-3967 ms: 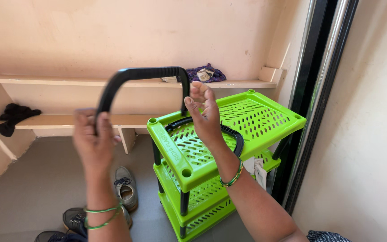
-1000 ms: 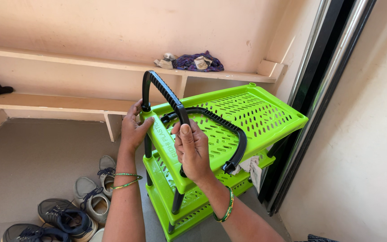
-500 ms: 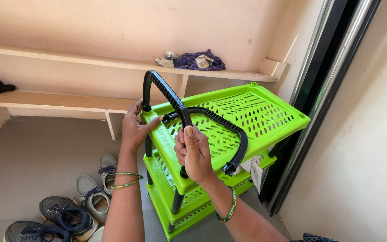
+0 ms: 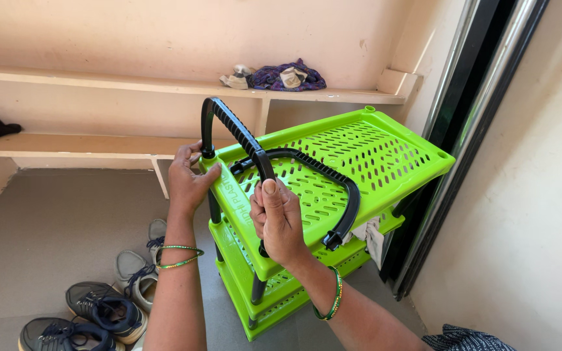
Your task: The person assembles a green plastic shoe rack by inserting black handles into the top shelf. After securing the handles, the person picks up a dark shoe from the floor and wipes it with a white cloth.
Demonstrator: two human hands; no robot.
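1. Left hand (image 4: 188, 182) clasped on the near-left corner of the rack (image 4: 359, 156), fingers wrapped around the foot of a black handle (image 4: 229, 123) where it meets the corner; a firm, closed hold.
2. Right hand (image 4: 280, 218) closed round the other leg of that same handle, thumb up along the black bar, at 4 o'clock from the left hand and near it.
3. Rack at frame centre: bright green, slotted trays in three tiers on black posts, top tray tilted, far corner toward 2 o'clock.
4. Handle arching up from the left corner toward 12 o'clock, ribbed along its top.
5. Second handle (image 4: 343, 188), also black, lying flat across the top tray, curving from near the right thumb round to 4 o'clock, its end at the tray's front edge.
6. Green bangles (image 4: 178, 255) on the left wrist; one more on the right.
7. Shoes (image 4: 99, 305) on the floor at 8 o'clock, grey and dark, just left of the left forearm.
8. Shelf (image 4: 333, 96) on the wall at 12 o'clock, carrying a bundle of cloth (image 4: 281, 75), purple and pale.
9. Dark door frame (image 4: 463, 104) at 3 o'clock, just beside the rack.
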